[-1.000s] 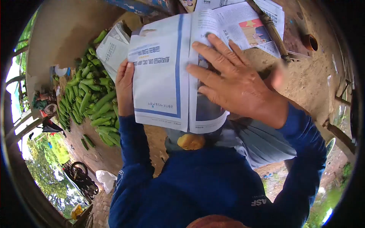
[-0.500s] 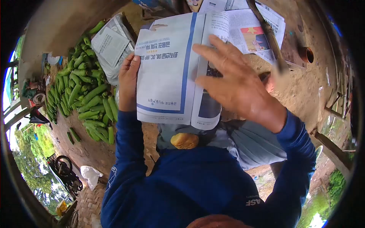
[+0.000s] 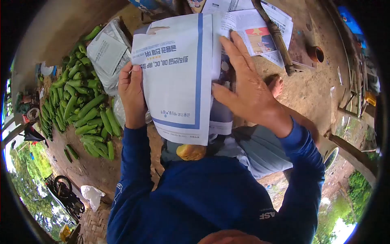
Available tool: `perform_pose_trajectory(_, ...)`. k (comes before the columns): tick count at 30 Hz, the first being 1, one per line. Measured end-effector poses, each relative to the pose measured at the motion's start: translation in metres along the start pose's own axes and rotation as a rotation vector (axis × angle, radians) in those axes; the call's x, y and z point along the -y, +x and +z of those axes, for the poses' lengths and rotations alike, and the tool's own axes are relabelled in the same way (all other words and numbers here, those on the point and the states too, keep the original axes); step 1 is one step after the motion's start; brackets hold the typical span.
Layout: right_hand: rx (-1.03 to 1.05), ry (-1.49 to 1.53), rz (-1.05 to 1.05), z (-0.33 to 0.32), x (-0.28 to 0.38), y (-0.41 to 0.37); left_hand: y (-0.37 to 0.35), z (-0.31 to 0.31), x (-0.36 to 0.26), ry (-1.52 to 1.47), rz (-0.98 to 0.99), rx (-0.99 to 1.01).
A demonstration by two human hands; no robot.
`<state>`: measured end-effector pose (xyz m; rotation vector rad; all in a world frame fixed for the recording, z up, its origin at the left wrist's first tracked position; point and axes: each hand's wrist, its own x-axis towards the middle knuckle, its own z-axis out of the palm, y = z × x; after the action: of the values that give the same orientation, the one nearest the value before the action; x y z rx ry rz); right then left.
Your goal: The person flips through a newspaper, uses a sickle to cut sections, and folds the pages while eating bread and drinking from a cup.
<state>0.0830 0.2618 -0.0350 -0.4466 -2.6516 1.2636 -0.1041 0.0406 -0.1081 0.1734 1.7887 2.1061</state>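
Observation:
A printed newspaper sheet with a blue border stands upright above my lap, its text upside down to me. My left hand grips its left edge, thumb on the near face. On the right side, my right hand lies with fingers stretched out and thumb apart over the folded-back part, thumb tip right at the crease. Below the sheet's lower edge, a yellowish-brown lump rests on my lap.
Long green vegetables are heaped on the ground to the left, beside a plastic-wrapped newspaper stack. Loose printed papers lie ahead, with a wooden stick across them. A brown pot and a bare foot are at right.
My right hand has come down onto the paper's right part, which now lies folded further back. The sheet's lower edge has dropped nearer the lump. The whole view has shifted slightly.

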Motion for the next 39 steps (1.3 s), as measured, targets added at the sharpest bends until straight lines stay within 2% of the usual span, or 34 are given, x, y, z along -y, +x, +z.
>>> perform_pose_trajectory(3,0.012,0.041,0.044,-0.009,0.005,0.002,0.002,-0.003,-0.012,0.032,0.020,-0.014)
perform_pose_trajectory(8,-0.156,-0.239,-0.306,-0.028,0.033,0.004,-0.008,0.001,-0.048,-0.029,0.111,-0.054)
perform_pose_trajectory(9,-0.182,-0.199,-0.348,-0.027,0.047,0.002,-0.011,0.005,-0.057,-0.016,0.129,-0.063)
perform_pose_trajectory(11,-0.084,-0.145,-0.536,-0.007,0.049,-0.002,-0.013,0.007,-0.069,-0.007,0.184,-0.051)
perform_pose_trajectory(14,0.024,-0.134,-0.565,0.026,0.090,-0.010,-0.015,0.016,-0.080,0.069,0.217,-0.036)
perform_pose_trajectory(17,-0.028,-0.306,-0.691,0.057,0.113,-0.020,-0.017,0.015,-0.083,0.100,0.165,-0.002)
perform_pose_trajectory(25,0.069,-0.402,-0.678,0.069,0.115,-0.033,-0.029,0.002,-0.086,0.109,0.025,0.024)
perform_pose_trajectory(28,0.109,-0.375,-0.625,0.065,0.114,-0.039,-0.027,-0.009,-0.081,0.162,0.087,0.056)
perform_pose_trajectory(31,0.118,-0.352,-0.585,0.060,0.118,-0.039,-0.031,-0.005,-0.084,0.069,0.075,0.072)
perform_pose_trajectory(34,0.102,-0.375,-0.656,0.066,0.119,-0.038,-0.028,-0.007,-0.081,0.139,0.118,0.083)
perform_pose_trajectory(39,0.132,-0.231,-0.610,0.066,0.114,-0.033,-0.027,-0.005,-0.080,0.135,0.180,0.069)
